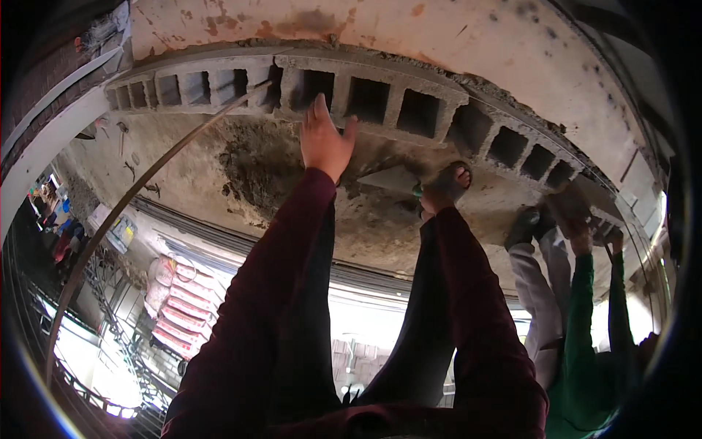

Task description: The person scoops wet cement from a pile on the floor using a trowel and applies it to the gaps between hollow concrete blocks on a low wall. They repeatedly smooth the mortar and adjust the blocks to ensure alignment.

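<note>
A row of grey concrete blocks (396, 110), their square hollows showing, runs in an arc below a stained wall. My left hand (325, 146) reaches up to one block, fingertips at the lower part of a hollow, thumb out and fingers apart. My right hand (435, 197) is closed on the green handle of a trowel (384, 180), whose grey blade lies over the dirty concrete surface (190, 154), near my sandaled foot (459, 177). A long thin rod (146, 183) slants from the blocks down to the lower left, beside my left arm.
At the right, a co-worker's green sleeve (581, 307) reaches toward a concrete block (574, 205) held in their hands. Stacked pale red bags (183, 307) and coiled metalwork (102, 300) show below at the left, beyond the surface's edge. A stained wall (351, 25) rises above the blocks.
</note>
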`<state>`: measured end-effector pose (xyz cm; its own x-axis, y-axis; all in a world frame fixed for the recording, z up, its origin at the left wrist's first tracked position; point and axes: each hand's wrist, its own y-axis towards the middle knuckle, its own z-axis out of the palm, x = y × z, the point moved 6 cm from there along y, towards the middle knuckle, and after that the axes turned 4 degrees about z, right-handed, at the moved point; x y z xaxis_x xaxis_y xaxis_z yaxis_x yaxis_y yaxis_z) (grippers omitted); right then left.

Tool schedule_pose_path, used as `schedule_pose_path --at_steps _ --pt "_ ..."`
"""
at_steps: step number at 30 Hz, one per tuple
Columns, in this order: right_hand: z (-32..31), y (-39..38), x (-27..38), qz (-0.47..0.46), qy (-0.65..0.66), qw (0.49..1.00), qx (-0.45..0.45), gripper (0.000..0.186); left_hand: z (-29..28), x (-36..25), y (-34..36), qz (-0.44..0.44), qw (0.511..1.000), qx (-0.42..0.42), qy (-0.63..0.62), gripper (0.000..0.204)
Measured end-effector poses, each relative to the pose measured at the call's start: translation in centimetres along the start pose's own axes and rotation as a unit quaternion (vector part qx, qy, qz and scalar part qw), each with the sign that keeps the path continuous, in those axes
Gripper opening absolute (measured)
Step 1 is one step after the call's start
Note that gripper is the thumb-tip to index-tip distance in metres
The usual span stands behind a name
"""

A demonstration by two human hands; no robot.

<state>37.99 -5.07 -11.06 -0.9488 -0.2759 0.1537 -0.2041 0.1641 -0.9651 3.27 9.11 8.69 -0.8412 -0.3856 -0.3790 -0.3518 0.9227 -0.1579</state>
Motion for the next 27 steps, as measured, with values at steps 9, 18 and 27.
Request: schedule_pose_path --at_steps 9,18,27 --pt "-14.3 -7.3 4.7 0.026 0.290 0.911 -0.292 0.034 3.2 4.3 2.7 -0.088 0.989 0.116 0.025 0.059" --pt "-24.1 -8.1 6.2 0.103 0.396 0.822 -0.396 0.071 5.6 5.5 4.2 -0.100 0.965 0.240 0.023 0.055" --pt "-22.2 -3.3 4.3 0.088 0.489 0.816 -0.296 0.050 7.5 6.6 4.6 -0.177 0.944 0.278 -0.005 0.052"
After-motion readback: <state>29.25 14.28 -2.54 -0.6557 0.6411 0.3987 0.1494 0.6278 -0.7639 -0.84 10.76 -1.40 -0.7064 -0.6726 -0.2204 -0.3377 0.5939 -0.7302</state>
